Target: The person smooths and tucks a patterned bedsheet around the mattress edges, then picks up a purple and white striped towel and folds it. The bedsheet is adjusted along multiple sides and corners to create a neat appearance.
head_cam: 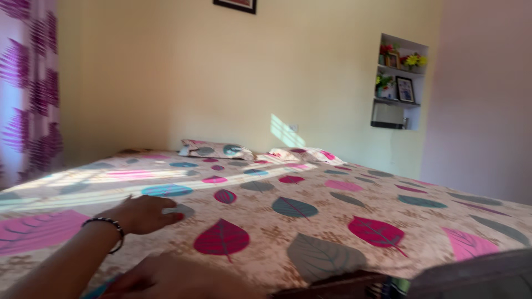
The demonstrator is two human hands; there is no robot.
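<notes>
Blurred at the bottom edge, nearest the lens: right hand (183,277), lying low over the near margin of the beige bedsheet printed with pink, teal and grey leaves (310,221). Motion blur hides the fingers; cannot tell how far they are spread or whether they pinch any cloth.

Left hand (145,214): palm down, flat on the sheet, fingers extended toward the right and slightly fanned, fingertips touching a grey leaf print. Nothing gripped. Dark beaded bracelet (108,226) sits on the left wrist; forearm enters from the lower left corner.

Sheet: spread across the whole bed, fairly smooth, reaching from the near edge back to the wall. Strip of sunlight falls across its left half. Dark edge of the bed frame (343,285) shows below the sheet's near hem, right of the right hand. A grey-brown blurred surface fills the lower right corner; identity unclear.

Two pillows in matching leaf-print cases (219,149) lie side by side at the far end, against the cream wall (166,72).

Surroundings: purple-and-white patterned curtain (30,88) hangs at the left edge. Bottom of a dark picture frame (235,4) is cut by the top edge. Recessed wall niche with shelves (400,83), right of centre, holds flowers and small framed pictures. Pale lilac wall (487,99) closes the right side.
</notes>
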